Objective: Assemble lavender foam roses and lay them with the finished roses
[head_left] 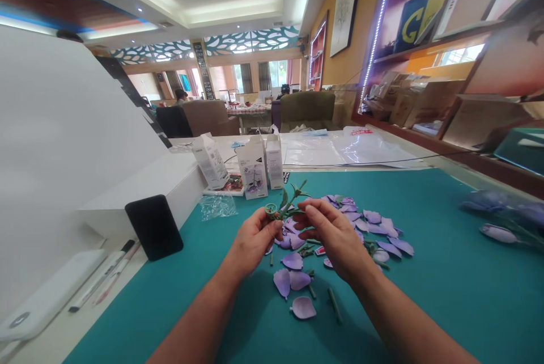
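Note:
My left hand (pixel 255 238) is closed on a green stem piece (pixel 290 203) with leaves and a round green coil of tape or wire (pixel 271 210) at its lower left end. My right hand (pixel 331 232) is at the right side of the stem, its thumb and index finger pinched on a thin leaf or branch. Beneath and behind both hands lie many purple petals (pixel 373 228) in a loose pile. Nearer to me are a single pale petal (pixel 303 308) and a short green stick (pixel 335 305) on the teal mat (pixel 442 273).
Three white boxes (pixel 252 170) stand behind the mat, with crumpled clear plastic (pixel 218 206) before them. A black tablet or phone (pixel 153 227) leans against a white block at left, near pens (pixel 102 276). Purple flowers (pixel 499 233) lie at far right.

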### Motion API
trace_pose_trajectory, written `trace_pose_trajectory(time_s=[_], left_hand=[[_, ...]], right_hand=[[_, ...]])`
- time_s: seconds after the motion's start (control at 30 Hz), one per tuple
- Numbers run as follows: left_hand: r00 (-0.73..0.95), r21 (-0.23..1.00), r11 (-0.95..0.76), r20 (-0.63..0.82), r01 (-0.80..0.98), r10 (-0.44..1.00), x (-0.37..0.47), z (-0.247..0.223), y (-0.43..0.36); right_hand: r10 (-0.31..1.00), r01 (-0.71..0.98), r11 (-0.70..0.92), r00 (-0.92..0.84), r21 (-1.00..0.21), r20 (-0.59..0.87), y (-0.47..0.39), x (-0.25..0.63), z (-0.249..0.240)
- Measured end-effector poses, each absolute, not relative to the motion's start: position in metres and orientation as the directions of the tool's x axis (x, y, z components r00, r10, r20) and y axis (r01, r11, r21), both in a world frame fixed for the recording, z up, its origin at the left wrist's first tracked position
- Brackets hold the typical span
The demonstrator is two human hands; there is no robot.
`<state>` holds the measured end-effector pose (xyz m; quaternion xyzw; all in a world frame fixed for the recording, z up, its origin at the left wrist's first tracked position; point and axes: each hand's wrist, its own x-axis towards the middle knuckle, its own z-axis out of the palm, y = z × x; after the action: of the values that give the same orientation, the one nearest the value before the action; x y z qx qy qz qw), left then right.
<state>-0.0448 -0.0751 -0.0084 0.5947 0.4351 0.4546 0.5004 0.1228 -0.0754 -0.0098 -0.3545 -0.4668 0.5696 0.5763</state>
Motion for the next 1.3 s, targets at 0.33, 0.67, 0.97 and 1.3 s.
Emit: trace_pose_trajectory(time_s=[0.33,0.67,0.97,1.3], left_hand=[[0.315,0.997,-0.040,0.017,0.064,0.949,-0.042,-0.003,-0.082],[0.427,0.982,-0.102,0.027,0.156,0.904,-0.040,0.003,-0.088],[0.398,0.985,-0.087,0.021,0.147,0.917,-0.039,0.003,-0.089],[0.263,0.987,-0.120,0.090,0.102,0.961,-0.045,-0.006,-0.078]], right_hand=[[0.993,-0.461,-0.063,-0.122,-0.885,-0.007,-0.059,0.138,-0.026],[0.968,-0.463,-0.067,-0.246,-0.884,0.055,-0.065,0.135,-0.026],[0.966,-0.502,-0.106,-0.255,-0.858,0.030,-0.062,0.133,-0.029],[0.961,-0.573,-0.169,-0.277,-0.802,-0.005,-0.066,0.134,-0.022]])
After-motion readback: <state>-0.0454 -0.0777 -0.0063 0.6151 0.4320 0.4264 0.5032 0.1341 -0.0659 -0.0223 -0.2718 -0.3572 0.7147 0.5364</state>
